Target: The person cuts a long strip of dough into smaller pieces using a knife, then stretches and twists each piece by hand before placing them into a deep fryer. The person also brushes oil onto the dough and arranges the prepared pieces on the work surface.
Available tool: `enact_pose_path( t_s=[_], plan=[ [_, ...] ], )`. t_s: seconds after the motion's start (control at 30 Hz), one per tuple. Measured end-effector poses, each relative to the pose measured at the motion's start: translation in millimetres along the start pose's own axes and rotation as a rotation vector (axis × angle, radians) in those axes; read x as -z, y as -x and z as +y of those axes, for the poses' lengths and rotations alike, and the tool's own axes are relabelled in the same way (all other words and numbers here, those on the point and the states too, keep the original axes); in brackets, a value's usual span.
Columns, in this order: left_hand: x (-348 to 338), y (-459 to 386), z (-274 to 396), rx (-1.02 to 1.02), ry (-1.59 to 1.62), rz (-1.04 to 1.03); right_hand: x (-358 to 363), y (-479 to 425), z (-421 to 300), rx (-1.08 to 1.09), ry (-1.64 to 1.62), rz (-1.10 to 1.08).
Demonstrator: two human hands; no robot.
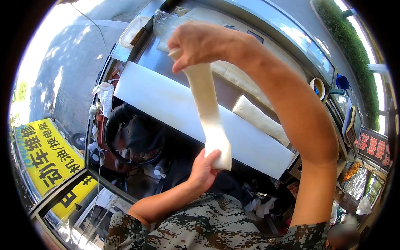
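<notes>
A long strip of pale dough (204, 100) stretches between my two hands above a white board (156, 89). My right hand (192, 43), raised at the far side, grips its upper end, and a short bit of dough sticks out past the fingers. Lower down and close to my body, my left hand (204, 170) pinches the wider bottom end, thumb on top. A second dough strip (261, 120) lies across the far edge of the board, right of the held one. Behind it a large flat slab of dough (231, 71) rests on a metal worktop (153, 57), partly hidden by my right arm.
Clear plastic film (162, 20) lies at the worktop's far left. A white plastic tub (134, 31) sits on the left ledge. Below the board is a black steering wheel (109, 134). A round container (317, 88) stands at the right, near a green handle (337, 91).
</notes>
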State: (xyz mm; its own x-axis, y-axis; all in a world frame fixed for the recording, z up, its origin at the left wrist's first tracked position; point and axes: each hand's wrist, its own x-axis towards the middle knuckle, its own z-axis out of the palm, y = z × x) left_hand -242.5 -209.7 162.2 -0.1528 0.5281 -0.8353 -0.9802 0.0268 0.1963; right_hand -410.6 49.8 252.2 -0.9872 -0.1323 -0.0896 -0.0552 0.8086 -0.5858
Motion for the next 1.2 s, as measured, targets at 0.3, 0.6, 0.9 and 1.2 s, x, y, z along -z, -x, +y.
enact_pose_path(
  t_s=[0.3, 0.6, 0.9, 1.2],
  plan=[
    [7.2, -113.8, -126.6, 0.288, -1.015, -0.378, -162.7, 132.2, 6.4, -0.187, -0.17, 0.624],
    [18.3, -135.3, 9.9, -1.245, -1.848, -0.221, -362.4, 427.0, 26.4, -1.67, -1.048, 1.237],
    [-1.6, -170.4, -45.0, -1.124, -2.131, -0.416, -341.1, 356.8, 27.3, -1.848, -1.032, 1.292],
    [-12.1, -173.9, -41.3, -1.07, -2.006, -0.428, -352.8, 336.1, 23.5, -1.499, -0.224, 1.272]
  ],
)
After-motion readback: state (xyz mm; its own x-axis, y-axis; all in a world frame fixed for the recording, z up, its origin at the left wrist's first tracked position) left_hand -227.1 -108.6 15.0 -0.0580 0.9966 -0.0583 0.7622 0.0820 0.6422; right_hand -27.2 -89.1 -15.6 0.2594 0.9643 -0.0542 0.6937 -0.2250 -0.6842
